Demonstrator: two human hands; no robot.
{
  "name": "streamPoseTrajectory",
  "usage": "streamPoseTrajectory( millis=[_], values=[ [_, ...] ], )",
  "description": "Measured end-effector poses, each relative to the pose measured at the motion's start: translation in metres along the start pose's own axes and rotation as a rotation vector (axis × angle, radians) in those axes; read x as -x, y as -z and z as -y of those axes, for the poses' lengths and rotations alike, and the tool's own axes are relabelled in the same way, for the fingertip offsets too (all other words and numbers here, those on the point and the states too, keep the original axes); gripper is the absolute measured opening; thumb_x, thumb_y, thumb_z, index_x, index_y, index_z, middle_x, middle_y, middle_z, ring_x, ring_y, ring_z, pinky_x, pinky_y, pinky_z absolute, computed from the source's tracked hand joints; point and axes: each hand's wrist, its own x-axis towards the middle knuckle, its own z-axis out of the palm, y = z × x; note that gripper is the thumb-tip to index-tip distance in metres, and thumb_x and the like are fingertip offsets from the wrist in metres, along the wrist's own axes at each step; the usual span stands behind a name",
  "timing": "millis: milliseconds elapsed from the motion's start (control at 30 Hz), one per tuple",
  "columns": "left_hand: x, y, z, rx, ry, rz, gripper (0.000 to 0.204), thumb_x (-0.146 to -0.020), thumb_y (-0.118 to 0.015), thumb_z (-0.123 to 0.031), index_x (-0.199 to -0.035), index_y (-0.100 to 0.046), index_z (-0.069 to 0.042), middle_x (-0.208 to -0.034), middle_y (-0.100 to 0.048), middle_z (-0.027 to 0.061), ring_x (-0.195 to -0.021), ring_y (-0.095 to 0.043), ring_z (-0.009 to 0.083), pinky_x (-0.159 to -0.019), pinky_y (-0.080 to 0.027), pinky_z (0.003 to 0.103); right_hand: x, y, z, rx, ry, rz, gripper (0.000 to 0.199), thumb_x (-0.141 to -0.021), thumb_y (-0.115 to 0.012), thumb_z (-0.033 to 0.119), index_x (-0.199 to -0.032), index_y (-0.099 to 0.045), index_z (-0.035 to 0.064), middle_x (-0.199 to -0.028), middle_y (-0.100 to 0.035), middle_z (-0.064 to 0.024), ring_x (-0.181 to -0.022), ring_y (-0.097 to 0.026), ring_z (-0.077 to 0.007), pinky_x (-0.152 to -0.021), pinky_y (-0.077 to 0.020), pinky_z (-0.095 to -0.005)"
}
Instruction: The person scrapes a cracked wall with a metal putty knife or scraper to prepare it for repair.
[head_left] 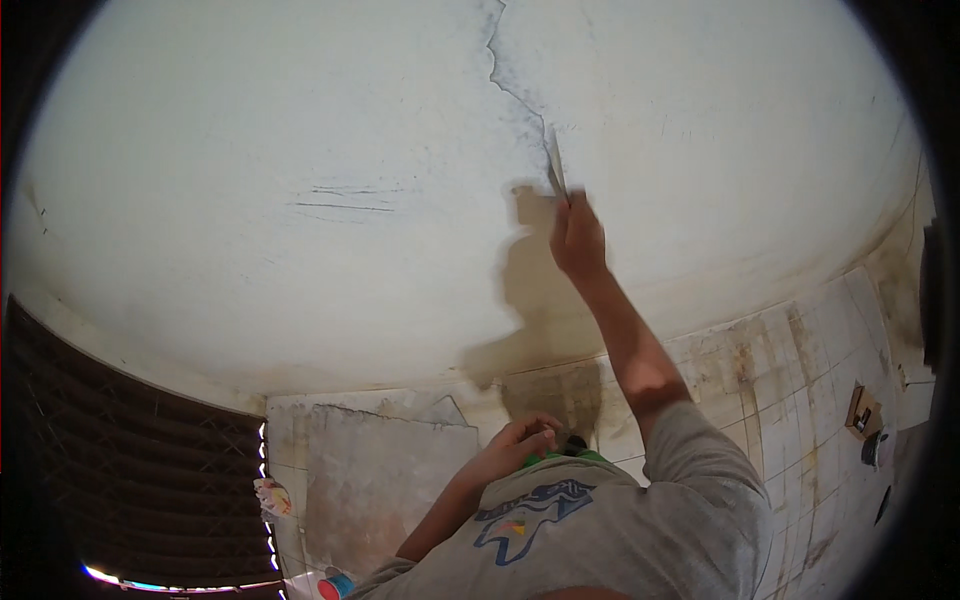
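My right hand [580,238] is raised to a white wall [420,270] and wrapped round the handle of a putty knife [557,165]. The thin blade points up along a jagged dark crack [515,95] that runs to the top of the view. Whether the blade's edge touches the wall is hard to tell. Close to my waist, my left hand [525,437] is loosely bent in front of my grey shirt [640,535], its fingers a little apart and holding nothing that shows.
Stained tiles [790,420] cover the floor, with a grey slab [390,480] on the left. Beyond it stands a dark slatted shutter [130,440]. A red and blue can [336,586] and crumpled wrapper [271,497] are at lower left; an open cardboard box [862,412] lies right.
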Motion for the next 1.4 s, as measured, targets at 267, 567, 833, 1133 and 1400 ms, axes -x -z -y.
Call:
streamPoseTrajectory(
  millis=[267,567,833,1133,1400],
  values=[
    [0.012,0.005,0.004,-0.004,0.008,-0.094,0.028,-0.097,-0.053,-0.024,-0.118,-0.054,-0.005,-0.089,-0.059,0.0025,-0.08,-0.055,0.0109,-0.076,-0.045,0.025,0.389,0.105,-0.151,0.41,-1.061,1.517,0.039,-0.082,-0.053,0.027,-0.105,-0.066,-0.0004,-0.113,-0.064,-0.0198,-0.105,-0.062,-0.0305,-0.094,-0.0457,-0.0444],
    [-0.013,0.015,0.034,-0.029,-0.025,-0.086,0.025,-0.095,-0.055,-0.021,-0.113,-0.056,-0.004,-0.086,-0.058,0.0028,-0.077,-0.055,0.0106,-0.072,-0.046,0.025,0.458,0.16,-0.114,0.429,-1.148,1.389,0.057,-0.083,-0.052,0.023,-0.126,-0.043,-0.0137,-0.115,-0.058,-0.0321,-0.107,-0.059,-0.0415,-0.096,-0.0449,-0.0451],
    [-0.038,-0.008,-0.031,-0.223,-0.281,0.015,0.026,-0.094,-0.058,-0.023,-0.113,-0.056,-0.005,-0.088,-0.059,0.0018,-0.079,-0.055,0.0101,-0.072,-0.047,0.027,0.194,0.065,-0.052,0.011,-0.368,0.658,0.024,-0.095,-0.047,0.021,-0.108,-0.048,0.0002,-0.084,-0.062,-0.0224,-0.077,-0.06,-0.0437,-0.069,-0.0453,-0.0519],
    [-0.039,0.019,-0.011,-0.091,-0.163,0.077,0.032,-0.094,-0.058,-0.026,-0.116,-0.058,-0.003,-0.092,-0.062,0.0036,-0.085,-0.057,0.0119,-0.079,-0.046,0.028,0.02,0.027,0.007,-0.155,-0.202,0.115,0.014,-0.097,-0.043,0.014,-0.103,-0.045,0.0013,-0.072,-0.057,-0.0228,-0.069,-0.056,-0.0449,-0.057,-0.0428,-0.0499],
    [-0.062,0.072,0.002,0.005,-0.113,0.024,0.022,-0.096,-0.055,-0.02,-0.111,-0.058,-0.005,-0.085,-0.058,0.0015,-0.078,-0.054,0.0094,-0.073,-0.046,0.025,0.346,0.053,-0.128,0.755,-0.515,1.354,0.035,-0.086,-0.051,0.022,-0.114,-0.061,0.0046,-0.102,-0.066,-0.0176,-0.096,-0.065,-0.0325,-0.08,-0.0504,-0.0486]
  ],
)
